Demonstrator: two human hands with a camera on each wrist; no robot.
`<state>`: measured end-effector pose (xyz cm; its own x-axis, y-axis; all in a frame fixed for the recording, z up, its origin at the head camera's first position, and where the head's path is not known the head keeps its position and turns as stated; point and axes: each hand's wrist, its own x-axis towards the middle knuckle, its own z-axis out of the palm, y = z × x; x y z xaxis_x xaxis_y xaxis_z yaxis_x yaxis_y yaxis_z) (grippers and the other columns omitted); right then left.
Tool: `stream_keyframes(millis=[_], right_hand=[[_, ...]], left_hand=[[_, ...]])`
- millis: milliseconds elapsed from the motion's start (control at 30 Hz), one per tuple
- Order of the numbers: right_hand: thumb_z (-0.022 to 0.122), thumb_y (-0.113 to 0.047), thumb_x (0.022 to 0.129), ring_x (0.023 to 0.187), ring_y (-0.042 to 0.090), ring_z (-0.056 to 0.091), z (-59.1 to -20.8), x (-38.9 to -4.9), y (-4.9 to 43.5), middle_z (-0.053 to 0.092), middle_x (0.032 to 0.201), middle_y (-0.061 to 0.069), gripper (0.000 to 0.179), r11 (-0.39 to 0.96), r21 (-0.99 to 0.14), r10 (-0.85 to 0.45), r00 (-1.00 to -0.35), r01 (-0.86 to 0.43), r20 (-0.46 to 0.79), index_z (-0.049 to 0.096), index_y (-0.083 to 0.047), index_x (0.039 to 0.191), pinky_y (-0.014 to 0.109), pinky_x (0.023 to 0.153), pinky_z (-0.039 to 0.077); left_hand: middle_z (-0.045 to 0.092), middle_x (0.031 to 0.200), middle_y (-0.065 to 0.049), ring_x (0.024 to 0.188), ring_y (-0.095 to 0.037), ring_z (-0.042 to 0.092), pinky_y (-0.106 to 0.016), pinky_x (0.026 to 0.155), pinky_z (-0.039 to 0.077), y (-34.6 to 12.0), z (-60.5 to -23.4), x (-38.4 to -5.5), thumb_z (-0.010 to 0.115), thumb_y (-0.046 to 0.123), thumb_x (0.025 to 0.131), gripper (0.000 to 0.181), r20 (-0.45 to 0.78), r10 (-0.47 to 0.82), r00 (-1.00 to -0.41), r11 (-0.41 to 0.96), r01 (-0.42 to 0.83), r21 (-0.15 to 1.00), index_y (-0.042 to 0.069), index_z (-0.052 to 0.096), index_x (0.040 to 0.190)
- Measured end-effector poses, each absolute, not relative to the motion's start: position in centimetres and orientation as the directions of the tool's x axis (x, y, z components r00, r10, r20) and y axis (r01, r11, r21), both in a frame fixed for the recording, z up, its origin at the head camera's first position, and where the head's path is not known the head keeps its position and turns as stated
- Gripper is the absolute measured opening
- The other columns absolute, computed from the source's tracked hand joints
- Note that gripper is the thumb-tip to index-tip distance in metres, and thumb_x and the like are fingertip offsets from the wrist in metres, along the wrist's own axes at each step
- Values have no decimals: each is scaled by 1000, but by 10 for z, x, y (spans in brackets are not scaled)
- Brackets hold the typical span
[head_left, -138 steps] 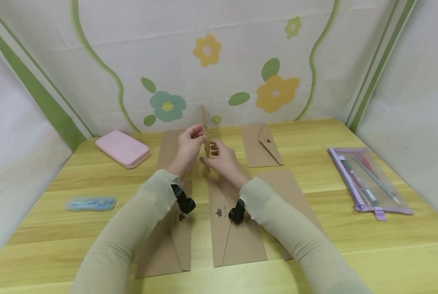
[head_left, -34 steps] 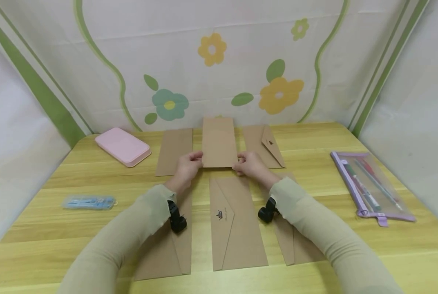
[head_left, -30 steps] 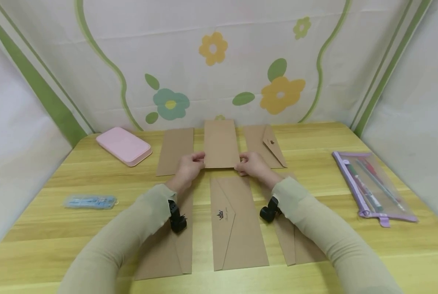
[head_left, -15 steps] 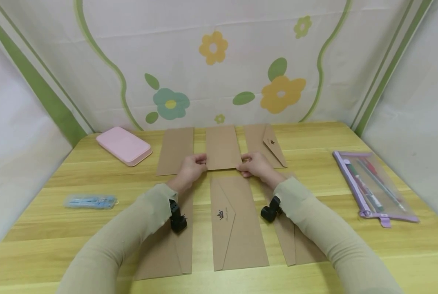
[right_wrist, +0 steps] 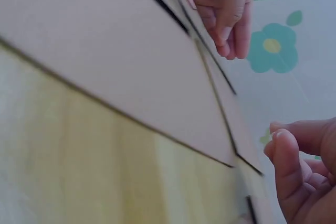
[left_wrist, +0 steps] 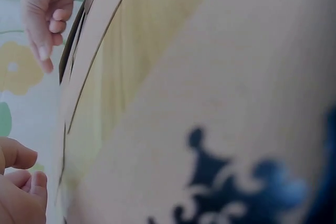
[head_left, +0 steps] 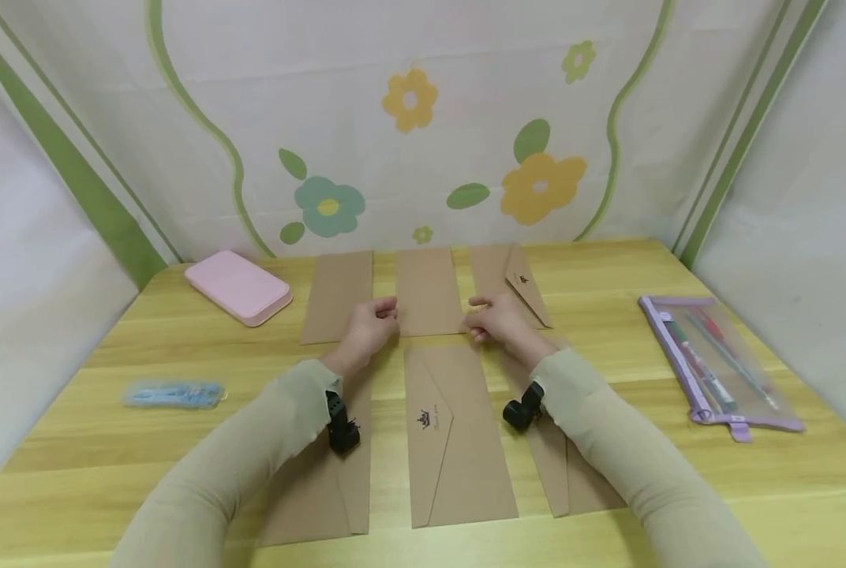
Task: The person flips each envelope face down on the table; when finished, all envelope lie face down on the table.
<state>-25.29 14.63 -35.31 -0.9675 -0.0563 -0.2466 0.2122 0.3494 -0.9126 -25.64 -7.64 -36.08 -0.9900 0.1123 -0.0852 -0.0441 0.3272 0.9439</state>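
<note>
1. The middle back envelope (head_left: 428, 288) lies flat on the desk (head_left: 75, 450), plain side up, between two others in the far row; its even gaps suggest it was meant to line up with them.
2. The left hand (head_left: 364, 331) is by its near left corner, grip relaxed and holding nothing; the right hand (head_left: 499, 319) mirrors it on the other side, fingers loosely bent and empty. Such flanking would suit squaring the sheet from both edges (whether a fingertip brushes the paper, I cannot tell).
3. The front middle envelope (head_left: 469, 450) sits flap up in a near row of three, probably spaced so each can be reached separately.
4. The pink case (head_left: 237, 284), blue packet (head_left: 174, 394) and zip pouch (head_left: 721, 355) lie out at the sides, presumably to leave the centre for the envelopes.
</note>
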Motion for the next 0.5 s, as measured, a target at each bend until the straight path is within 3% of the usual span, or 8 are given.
stream_keyframes(millis=[233,500], right_hand=[[63,-11,86,57,8,54,-338,-245,165,62,82,13,49,290,-948,-11,-990,134,-143,48,3,131,20,57,52],[60,-16,90,70,5,59,-329,-242,196,62,88,0,44,147,-984,98,-991,104,-90,50,4,127,17,66,53]], left_hand=[[57,122,-21,111,-27,55,-34,93,46,-68,-351,-256,53,-5,84,40,36,56,-998,269,50,962,-5,54,124],[55,123,-21,111,-26,55,-34,93,47,-40,-336,-254,55,-6,83,40,92,64,-994,119,99,988,-2,55,123]])
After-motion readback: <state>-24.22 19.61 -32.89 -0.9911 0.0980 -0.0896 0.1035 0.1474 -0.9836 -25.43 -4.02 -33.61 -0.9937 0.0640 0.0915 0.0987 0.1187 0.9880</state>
